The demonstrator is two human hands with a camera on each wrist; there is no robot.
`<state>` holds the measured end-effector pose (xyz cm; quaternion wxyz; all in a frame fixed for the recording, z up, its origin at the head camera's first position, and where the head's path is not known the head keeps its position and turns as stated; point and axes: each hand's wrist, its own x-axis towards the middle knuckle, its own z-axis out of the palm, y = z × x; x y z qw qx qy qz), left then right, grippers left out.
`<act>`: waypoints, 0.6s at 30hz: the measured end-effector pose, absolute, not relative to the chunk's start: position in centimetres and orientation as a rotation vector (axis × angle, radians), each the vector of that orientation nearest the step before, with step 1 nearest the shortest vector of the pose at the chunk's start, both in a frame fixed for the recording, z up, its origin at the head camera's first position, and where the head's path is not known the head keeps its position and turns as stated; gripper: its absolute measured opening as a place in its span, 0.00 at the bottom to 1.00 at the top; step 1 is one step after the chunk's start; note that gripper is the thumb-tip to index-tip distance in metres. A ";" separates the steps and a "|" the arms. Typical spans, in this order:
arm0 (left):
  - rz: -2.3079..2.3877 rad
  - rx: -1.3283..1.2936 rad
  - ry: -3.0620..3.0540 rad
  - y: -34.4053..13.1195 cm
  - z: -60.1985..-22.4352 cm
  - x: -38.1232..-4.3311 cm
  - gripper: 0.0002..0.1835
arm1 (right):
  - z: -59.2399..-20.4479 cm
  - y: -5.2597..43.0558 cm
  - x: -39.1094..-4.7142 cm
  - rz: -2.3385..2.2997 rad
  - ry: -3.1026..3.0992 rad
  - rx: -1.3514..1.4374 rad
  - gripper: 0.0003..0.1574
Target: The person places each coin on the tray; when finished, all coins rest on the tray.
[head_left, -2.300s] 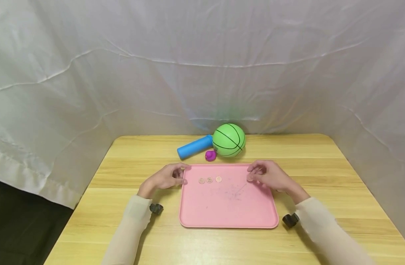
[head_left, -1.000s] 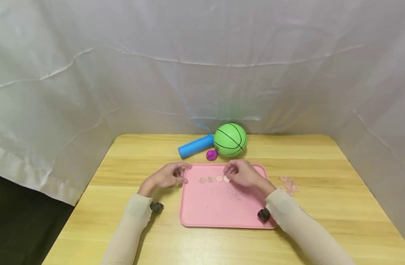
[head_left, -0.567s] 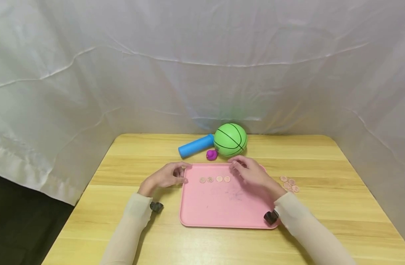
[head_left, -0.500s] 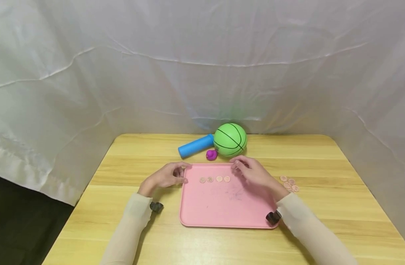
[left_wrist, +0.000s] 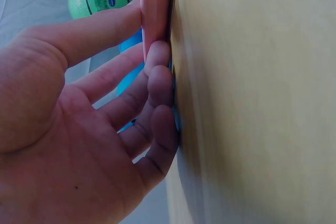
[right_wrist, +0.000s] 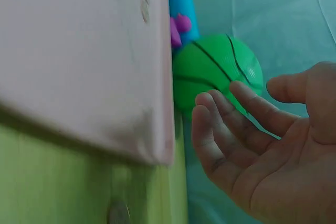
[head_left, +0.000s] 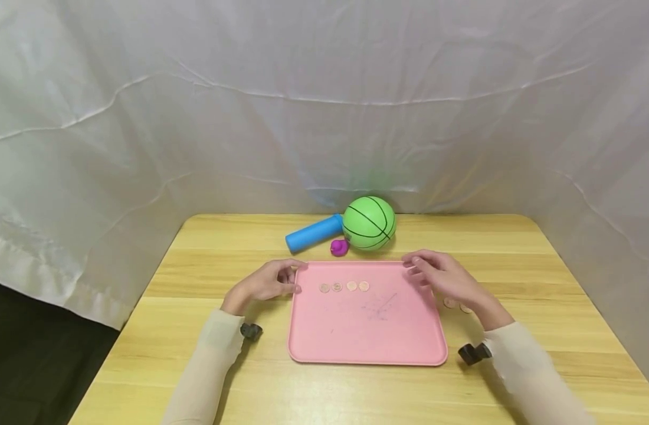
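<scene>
A pink tray lies on the wooden table, with several copper-coloured coins in a row on its upper left part. My left hand holds the tray's left edge; in the left wrist view the thumb lies against the rim and the other fingers bend beside it. Over the tray's upper right corner hovers my right hand, fingers loosely spread and nothing held. Under and beside that hand, more coins lie on the table, partly hidden by the hand and wrist.
Behind the tray are a green ball with black lines, a blue cylinder and a small purple duck. A pale curtain hangs around the table's back and sides.
My right hand brought a coin left across the tray, laid it at the row's right end and let go. It then moved back right toward the loose coins. The left hand stayed put.
</scene>
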<state>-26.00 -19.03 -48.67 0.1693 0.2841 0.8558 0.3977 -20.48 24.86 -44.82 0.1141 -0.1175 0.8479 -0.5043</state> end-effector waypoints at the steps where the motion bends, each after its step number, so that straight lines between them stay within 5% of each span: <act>1: 1.131 0.809 2.434 -19.0 -48.7 -26.0 0.30 | -44.7 25.5 -20.4 -1.487 2.492 -0.341 0.28; 18: 1.130 0.833 2.431 -18.9 -48.6 -26.0 0.30 | -45.0 32.4 -18.6 -1.439 2.601 -0.281 0.29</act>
